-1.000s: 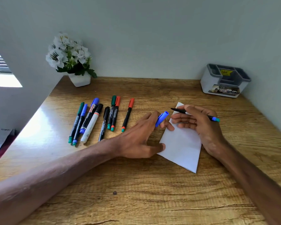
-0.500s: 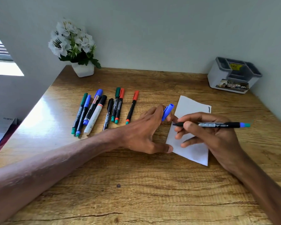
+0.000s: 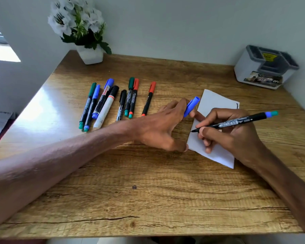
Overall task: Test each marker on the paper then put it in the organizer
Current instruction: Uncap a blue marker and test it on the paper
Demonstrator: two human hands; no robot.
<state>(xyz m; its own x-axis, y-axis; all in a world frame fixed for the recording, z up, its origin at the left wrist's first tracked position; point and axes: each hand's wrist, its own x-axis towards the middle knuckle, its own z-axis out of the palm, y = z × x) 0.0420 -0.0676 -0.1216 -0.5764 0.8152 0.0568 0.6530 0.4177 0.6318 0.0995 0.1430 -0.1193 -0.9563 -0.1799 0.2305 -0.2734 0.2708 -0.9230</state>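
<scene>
the right grip [image 3: 232,136] is closed around an uncapped black marker [image 3: 236,122], fingers curled on the barrel near its writing end. the marker lies almost flat, tip pointing left and its blue and teal tail end pointing right. the tip sits at the left edge of the white paper [image 3: 217,101]; whether it actually touches the sheet i cannot tell. the heel of this grip rests on the paper.

the left grip [image 3: 158,127] holds the blue cap [image 3: 192,106] pinched between its fingers, the cap sticking up toward the far side. its thumb lies at the paper's near left corner and a fingertip touches the paper's left edge.

the paper lies skewed on the wooden table [image 3: 148,191], with a short dark mark [image 3: 237,105] at its far right corner.

left of the left grip, eight capped markers [image 3: 113,101] lie in a loose row on the table, with green, blue, black and red caps, one of them white-bodied.

the grey and white organizer [image 3: 264,67] stands in the table's far right corner against the wall, well apart from the paper. a white pot [image 3: 90,54] of white flowers [image 3: 74,20] stands at the far left.
</scene>
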